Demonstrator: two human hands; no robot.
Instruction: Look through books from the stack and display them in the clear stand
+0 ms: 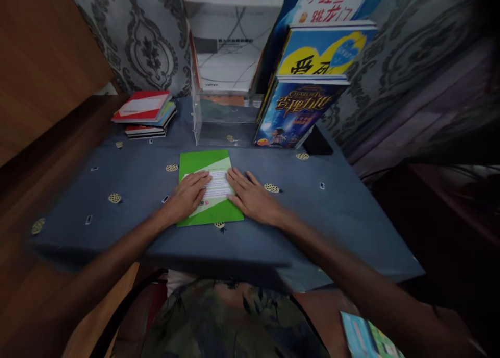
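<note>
Head view: left hand (191, 191) and right hand (253, 195) rest, released, atop green book (205, 160); clear rack (196, 119) holds books (299, 111).

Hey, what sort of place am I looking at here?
Probably a reading corner, perhaps at home, though I can't be sure: a clear stand holds upright books, a small stack of books sits nearby, and a green book lies on the table.

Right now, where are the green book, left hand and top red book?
Green book (217, 185), head view: printed cover panel.
Left hand (187, 195), head view: back of hand.
Top red book (142, 106), head view: pale cover panel.
</note>
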